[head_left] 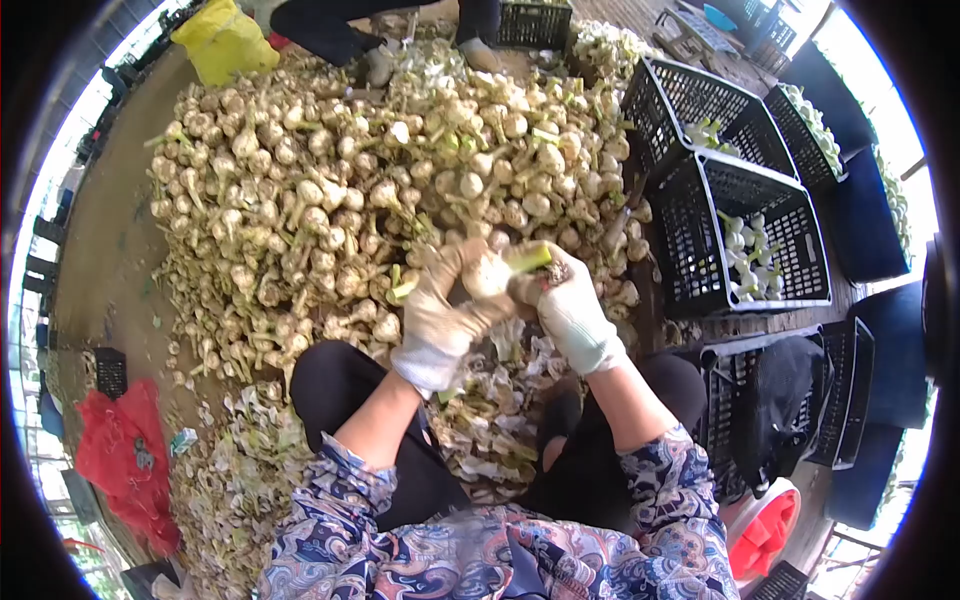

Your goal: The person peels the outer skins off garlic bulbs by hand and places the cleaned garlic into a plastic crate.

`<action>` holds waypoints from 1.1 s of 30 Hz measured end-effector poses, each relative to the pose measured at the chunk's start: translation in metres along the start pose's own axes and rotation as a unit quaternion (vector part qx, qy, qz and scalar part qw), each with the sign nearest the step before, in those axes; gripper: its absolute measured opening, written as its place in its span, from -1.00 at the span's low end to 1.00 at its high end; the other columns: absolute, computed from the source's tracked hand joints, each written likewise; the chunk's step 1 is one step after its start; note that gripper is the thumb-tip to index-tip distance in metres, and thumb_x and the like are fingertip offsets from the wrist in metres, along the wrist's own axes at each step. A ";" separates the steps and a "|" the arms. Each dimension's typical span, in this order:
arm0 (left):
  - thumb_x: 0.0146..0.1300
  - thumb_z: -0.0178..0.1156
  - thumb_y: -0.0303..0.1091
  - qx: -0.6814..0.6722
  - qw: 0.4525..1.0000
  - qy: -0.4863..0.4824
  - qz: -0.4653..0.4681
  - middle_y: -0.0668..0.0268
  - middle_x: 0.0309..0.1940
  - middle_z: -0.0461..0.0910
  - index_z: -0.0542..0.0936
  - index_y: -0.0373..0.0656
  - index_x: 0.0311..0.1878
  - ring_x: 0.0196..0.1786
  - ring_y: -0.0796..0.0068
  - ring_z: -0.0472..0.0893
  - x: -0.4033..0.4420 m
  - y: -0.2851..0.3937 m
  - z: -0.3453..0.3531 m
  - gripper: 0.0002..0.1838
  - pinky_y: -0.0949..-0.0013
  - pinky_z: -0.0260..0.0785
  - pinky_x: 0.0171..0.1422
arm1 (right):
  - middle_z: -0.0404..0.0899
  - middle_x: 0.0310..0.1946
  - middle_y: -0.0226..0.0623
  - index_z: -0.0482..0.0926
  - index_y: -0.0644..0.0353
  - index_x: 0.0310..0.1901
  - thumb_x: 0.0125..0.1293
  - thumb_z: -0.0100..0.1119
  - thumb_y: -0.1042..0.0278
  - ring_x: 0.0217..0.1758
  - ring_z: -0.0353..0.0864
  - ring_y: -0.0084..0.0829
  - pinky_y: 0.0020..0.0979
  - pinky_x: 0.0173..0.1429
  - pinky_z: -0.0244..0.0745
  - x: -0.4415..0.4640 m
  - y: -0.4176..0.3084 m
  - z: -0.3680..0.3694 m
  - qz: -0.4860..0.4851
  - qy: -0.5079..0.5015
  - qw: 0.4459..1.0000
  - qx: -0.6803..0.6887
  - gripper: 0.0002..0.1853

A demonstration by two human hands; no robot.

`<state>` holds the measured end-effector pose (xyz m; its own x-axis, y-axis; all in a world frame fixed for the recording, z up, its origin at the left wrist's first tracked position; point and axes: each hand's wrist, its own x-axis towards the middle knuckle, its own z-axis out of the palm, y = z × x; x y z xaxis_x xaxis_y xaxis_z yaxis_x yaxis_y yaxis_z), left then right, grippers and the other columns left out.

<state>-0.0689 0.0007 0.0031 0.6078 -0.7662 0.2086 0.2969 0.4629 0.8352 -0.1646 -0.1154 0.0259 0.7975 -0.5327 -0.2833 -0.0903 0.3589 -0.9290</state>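
My left hand [440,310], in a pale work glove, is closed around a garlic bulb [487,275]. The bulb's cut green stem [530,258] points right, toward my right hand [575,315]. That hand wears a whitish glove and has its fingers curled together beside the stem. Its thumb area looks dark, and I cannot make out what lies between its fingers. Both hands are over the near edge of a large heap of garlic bulbs [330,200]. Peeled skins and leaf scraps [490,430] lie between my knees.
Black crates [690,240] stand at right, the nearer holding clean garlic bulbs [750,255]. A black bag [775,405] rests on another crate. Red netting [125,460] lies left, and a yellow sack [225,40] sits at the back. Another person's legs [330,30] show beyond the heap.
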 end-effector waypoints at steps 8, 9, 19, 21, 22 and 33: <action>0.30 0.20 -0.43 0.050 0.993 0.042 -0.103 0.35 -0.07 0.53 0.39 -0.29 0.24 -0.18 0.61 0.50 -0.009 0.001 -0.003 -0.55 0.52 0.42 -0.07 | 0.61 -0.32 -0.47 0.56 0.22 -0.19 0.15 0.02 0.68 -0.27 0.51 -0.62 -0.55 -0.16 0.42 0.010 0.036 -0.001 -0.243 0.085 0.950 -0.176 -0.77; 0.36 0.12 -0.41 -0.027 0.995 0.016 -0.091 0.37 -0.06 0.52 0.41 -0.30 0.23 -0.24 0.64 0.46 -0.007 -0.017 -0.016 -0.60 0.56 0.38 -0.11 | 0.61 -0.32 -0.47 0.57 0.21 -0.19 0.17 0.04 0.67 -0.28 0.51 -0.62 -0.55 -0.17 0.42 0.008 0.033 -0.003 -0.268 0.074 0.940 -0.197 -0.79; 0.22 0.27 -0.42 0.120 0.981 -0.007 -0.152 0.32 -0.04 0.56 0.33 -0.30 0.30 -0.14 0.64 0.53 -0.003 -0.007 -0.012 -0.41 0.60 0.41 -0.07 | 0.48 -0.08 -0.39 0.51 0.30 -0.10 0.07 0.34 0.65 -0.08 0.47 -0.57 -0.52 0.01 0.41 0.010 0.032 -0.026 -0.244 -0.086 0.956 -0.140 -0.67; 0.26 0.26 -0.34 0.065 0.983 -0.001 -0.169 0.35 -0.25 0.59 0.40 -0.35 0.23 -0.27 0.65 0.57 -0.006 -0.008 -0.014 -0.48 0.61 0.46 -0.14 | 0.51 -0.11 -0.40 0.52 0.29 -0.09 0.17 0.24 0.66 -0.09 0.49 -0.58 -0.52 0.01 0.45 0.009 0.033 -0.027 -0.125 -0.118 0.985 -0.005 -0.74; 0.28 0.21 -0.39 0.021 0.981 -0.006 -0.195 0.36 -0.22 0.56 0.36 -0.38 0.26 -0.23 0.65 0.54 -0.007 -0.007 -0.016 -0.48 0.63 0.41 -0.09 | 0.51 -0.11 -0.40 0.52 0.29 -0.09 0.17 0.24 0.66 -0.09 0.49 -0.58 -0.52 0.01 0.45 0.009 0.038 -0.027 -0.121 -0.117 0.986 -0.004 -0.74; 0.30 0.09 -0.58 0.164 0.966 0.120 -0.161 0.34 -0.03 0.62 0.48 -0.14 0.24 -0.14 0.63 0.56 0.001 -0.025 -0.021 -0.58 0.59 0.44 -0.02 | 0.58 -0.27 -0.42 0.55 0.28 -0.13 0.10 0.01 0.80 -0.24 0.51 -0.61 -0.56 -0.12 0.43 0.015 0.039 -0.014 -0.169 0.036 0.983 -0.059 -0.68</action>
<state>-0.0607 -0.0022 -0.0287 0.6873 -0.7038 -0.1797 0.2735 0.0215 0.9616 -0.1646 -0.1207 -0.0180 0.7496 -0.6610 0.0350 0.1018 0.0628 -0.9928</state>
